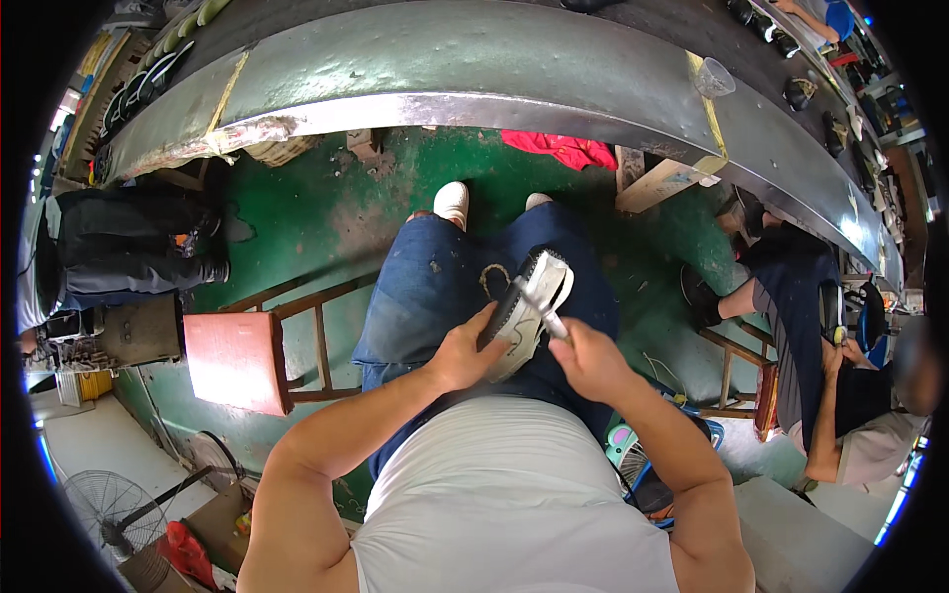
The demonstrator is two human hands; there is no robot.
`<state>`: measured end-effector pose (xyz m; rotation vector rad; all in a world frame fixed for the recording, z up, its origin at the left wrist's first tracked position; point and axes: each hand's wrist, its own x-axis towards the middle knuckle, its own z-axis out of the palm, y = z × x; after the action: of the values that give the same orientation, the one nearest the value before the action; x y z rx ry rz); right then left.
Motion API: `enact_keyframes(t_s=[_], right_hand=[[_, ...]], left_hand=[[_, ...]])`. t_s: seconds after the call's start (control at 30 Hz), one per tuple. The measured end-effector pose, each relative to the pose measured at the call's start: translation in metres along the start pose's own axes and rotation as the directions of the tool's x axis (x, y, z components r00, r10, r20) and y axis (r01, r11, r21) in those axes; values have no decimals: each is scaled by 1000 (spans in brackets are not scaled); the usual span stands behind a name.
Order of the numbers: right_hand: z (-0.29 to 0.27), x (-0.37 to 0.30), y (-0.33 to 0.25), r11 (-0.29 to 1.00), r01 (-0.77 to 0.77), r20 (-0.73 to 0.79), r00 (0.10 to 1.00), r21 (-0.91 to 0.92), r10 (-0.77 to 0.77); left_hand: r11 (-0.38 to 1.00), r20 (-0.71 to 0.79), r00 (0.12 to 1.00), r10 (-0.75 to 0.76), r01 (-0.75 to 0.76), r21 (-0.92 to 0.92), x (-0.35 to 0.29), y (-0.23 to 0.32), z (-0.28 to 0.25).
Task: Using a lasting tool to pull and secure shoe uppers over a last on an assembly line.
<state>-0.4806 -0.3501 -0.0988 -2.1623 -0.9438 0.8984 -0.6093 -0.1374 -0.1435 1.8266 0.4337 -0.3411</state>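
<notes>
Over my lap, my left hand [465,352] grips a shoe [512,358] by its side, fingers wrapped round it. The shoe is off-white with a thin dark line on it, a dark edge along one side and an opening near its far end. My right hand [593,362] is closed round the pale handle of a slim tool [552,320]. The tool's grey end lies across the shoe; blur hides its exact kind, and I cannot tell whether it touches. A thin looped cord [491,280] shows against my blue trousers just left of the shoe.
A long metal-edged bench [425,74] curves across the front, with shoes along its far sides. A pink-topped stool [235,362] stands at left. Another person [791,287] sits at right, holding a shoe. Red cloth [560,149] lies under the bench; a fan [111,514] stands lower left.
</notes>
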Motion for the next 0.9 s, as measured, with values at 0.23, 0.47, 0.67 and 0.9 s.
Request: enact_keyframes(t_s=[0.23, 0.47, 0.67, 0.9], right_hand=[[18, -22, 34, 957, -105, -36, 992, 269, 119], [52, -55, 69, 659, 59, -241, 952, 750, 189], [44, -48, 63, 768, -3, -250, 945, 640, 212], [-6, -47, 32, 906, -190, 5, 979, 379, 204]], left_hand=[[827, 169, 964, -207, 80, 556, 3, 82, -35], [893, -229, 864, 449, -427, 142, 3, 125, -73], [955, -143, 971, 191, -217, -202, 78, 127, -48], [904, 2, 961, 278, -262, 338, 62, 9, -19]])
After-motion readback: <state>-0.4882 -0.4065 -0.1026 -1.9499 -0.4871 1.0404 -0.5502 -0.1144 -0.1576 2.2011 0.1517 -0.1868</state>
